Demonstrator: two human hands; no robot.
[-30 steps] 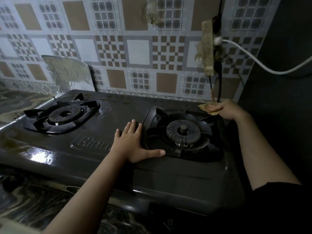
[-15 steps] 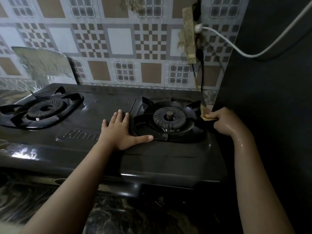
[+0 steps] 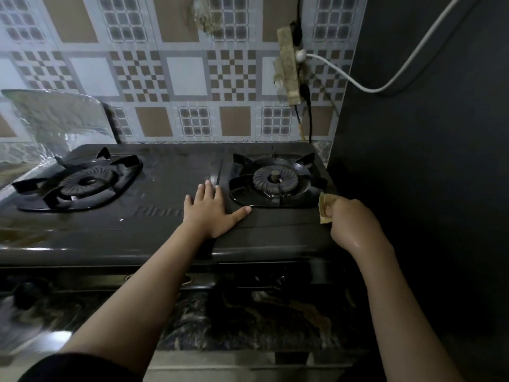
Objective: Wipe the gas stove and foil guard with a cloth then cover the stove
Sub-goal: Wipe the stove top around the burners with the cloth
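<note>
Here the left hand lies flat with fingers spread on the gas stove, likely to steady it. The right hand curls its fingers around a yellowish cloth at the stove's right edge, beside the right burner. The foil guard stands far beyond the left fingers.

Cloth mostly hidden in right hand

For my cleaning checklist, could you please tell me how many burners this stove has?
2. The left burner sits near the foil guard; the right burner lies between the left hand and right hand.
</note>
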